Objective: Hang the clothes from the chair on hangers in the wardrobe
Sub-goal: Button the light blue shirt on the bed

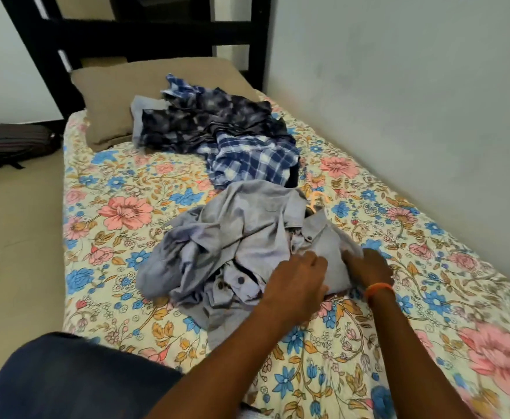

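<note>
Saw grey shirt crumpled on bed, peach hanger poking out at collar. Left hand fingers curled, pinching front panel; right hand gripped edge. Judged fabric light, limp, unbreakable; best held at collar and shoulders.
</note>
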Demonstrator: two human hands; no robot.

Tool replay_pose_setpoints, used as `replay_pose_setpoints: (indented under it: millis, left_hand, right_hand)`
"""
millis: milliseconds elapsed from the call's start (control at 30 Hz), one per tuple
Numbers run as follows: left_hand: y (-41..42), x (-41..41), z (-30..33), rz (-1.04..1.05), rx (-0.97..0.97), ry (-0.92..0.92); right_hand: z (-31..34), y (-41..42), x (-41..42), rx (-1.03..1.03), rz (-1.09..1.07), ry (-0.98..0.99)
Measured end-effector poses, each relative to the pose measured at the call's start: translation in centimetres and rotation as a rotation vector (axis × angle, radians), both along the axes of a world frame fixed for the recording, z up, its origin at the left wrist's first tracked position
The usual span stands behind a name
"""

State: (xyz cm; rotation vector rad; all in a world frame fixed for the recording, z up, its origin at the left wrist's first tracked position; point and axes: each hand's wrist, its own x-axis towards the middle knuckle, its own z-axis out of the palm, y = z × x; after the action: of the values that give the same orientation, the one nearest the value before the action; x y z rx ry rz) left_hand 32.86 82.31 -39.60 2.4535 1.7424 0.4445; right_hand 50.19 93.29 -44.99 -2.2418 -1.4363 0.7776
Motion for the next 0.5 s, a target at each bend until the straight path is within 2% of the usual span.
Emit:
replay_pose_setpoints:
  millis: [100,167,233,333,400,467,500]
  left_hand:
    - [0.6,1.2,-1.8,-0.015,0.059,0.257]
    - [1.1,0.9,-2.3,0.082,0.010,0.259]
    - [1.6,0.5,-2.1,0.196,-0.003,0.202]
    - [3.3,-0.1,0.5,0.389,0.068,-0.037]
    - [4.6,-1.0,2.4,0.478,0.089,-0.220]
    - [5.5,-2.2,3.2,0.481,0.054,-0.486]
    - [5.6,-3.0,3.6,0.461,0.026,-0.628]
  right_hand:
    - [1.0,0.6,0.2,0.178,-0.005,0.179]
    - [2.8,1.7,-0.5,0.266,-0.055,0.301]
    - [5.5,2.3,-2.1,0.253,-0.046,0.588]
    - [8.8,3.3,-5.2,0.198,0.103,0.983]
    - [10.9,3.3,-6.7,0.172,0.259,1.120]
    - [11.8,2.6,-6.9,0.132,0.398,1.063]
    - [11.5,2.6,-6.5,0.141,0.464,0.963]
